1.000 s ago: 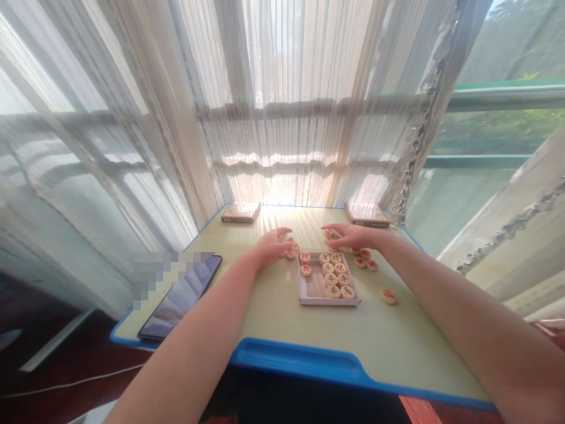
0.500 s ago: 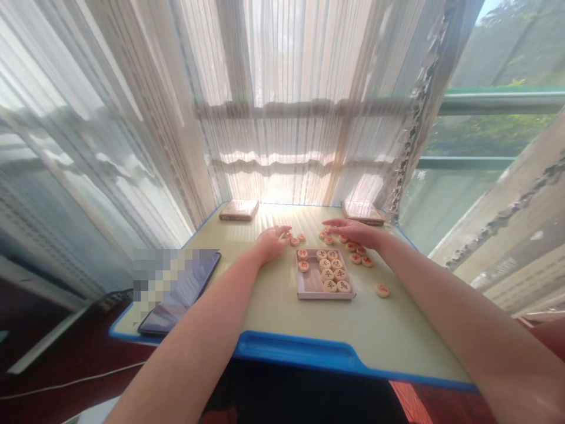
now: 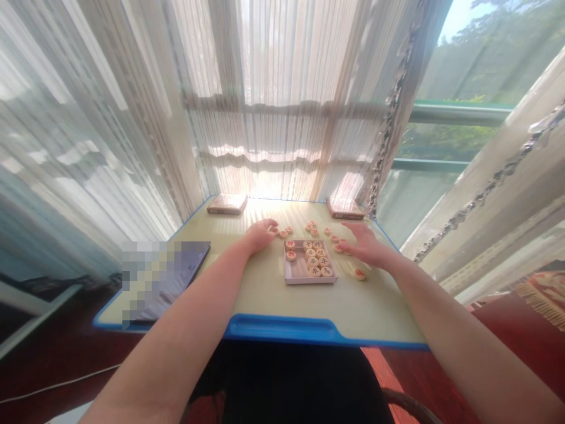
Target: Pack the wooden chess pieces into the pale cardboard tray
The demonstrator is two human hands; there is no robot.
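An open shallow box (image 3: 301,271) stands mid-table with two red-marked round pieces in its left column and several black-marked pieces (image 3: 312,262) on its right side. Beyond and left of it, my left hand (image 3: 262,233) rests with its fingertips at a few red-marked pieces (image 3: 283,234); what its fingers hold, if anything, is too small to tell. My right hand (image 3: 362,244), fingers spread, lies over red-marked pieces right of the box and partly hides them. Further red-marked pieces (image 3: 314,232) lie behind the box. A single red-marked piece (image 3: 360,274) lies nearer, below my right hand.
Two flat boxes stand at the back, one left (image 3: 228,204) and one right (image 3: 345,208). A dark tablet (image 3: 176,282) lies on the table's left. A blue tray edge (image 3: 282,328) runs along the front. Sheer curtains (image 3: 273,129) hang behind.
The view has shifted, moving the scene left. My right hand has moved right and nearer, from the rear pieces to those right of the box, and its fingers are spread.
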